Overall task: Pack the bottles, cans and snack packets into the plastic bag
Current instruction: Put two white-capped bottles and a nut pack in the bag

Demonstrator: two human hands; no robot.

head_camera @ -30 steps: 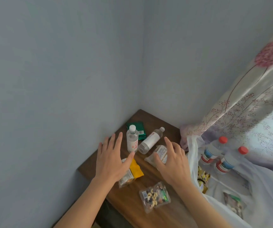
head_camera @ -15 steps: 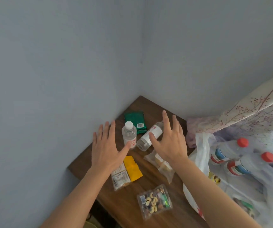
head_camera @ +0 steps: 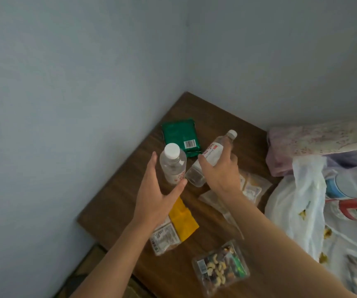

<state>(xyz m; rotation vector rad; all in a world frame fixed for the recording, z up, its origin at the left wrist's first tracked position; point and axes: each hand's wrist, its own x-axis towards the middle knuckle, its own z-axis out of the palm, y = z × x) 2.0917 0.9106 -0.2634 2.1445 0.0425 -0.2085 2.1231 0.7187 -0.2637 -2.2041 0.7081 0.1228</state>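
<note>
Two bottles sit under my hands on the brown worktop (head_camera: 233,125). My right hand (head_camera: 221,173) is clenched over the lying bottle (head_camera: 211,157), thumb on its near side and fingers wrapped over the far side, grasping it around the labelled middle; its white cap points away toward the wall corner and its base touches or nearly touches the upright bottle (head_camera: 173,164). My left hand (head_camera: 158,196) is released, a wide-open grip cupped around the upright bottle: fingers stretched up along its left side, thumb reaching under its right side near the base. Whether the skin actually touches the plastic, I cannot tell. Both forearms come in from the lower edge, bare, the right one crossing over a clear packet (head_camera: 249,187). A green packet (head_camera: 182,139) lies flat behind the bottles, a yellow packet (head_camera: 183,220) lies partly beneath my left wrist, and a nut packet (head_camera: 220,267) lies nearest me. To the right, off the worktop, the white plastic bag (head_camera: 298,203) lies open with labelled bottles (head_camera: 353,196) resting in it.
</note>
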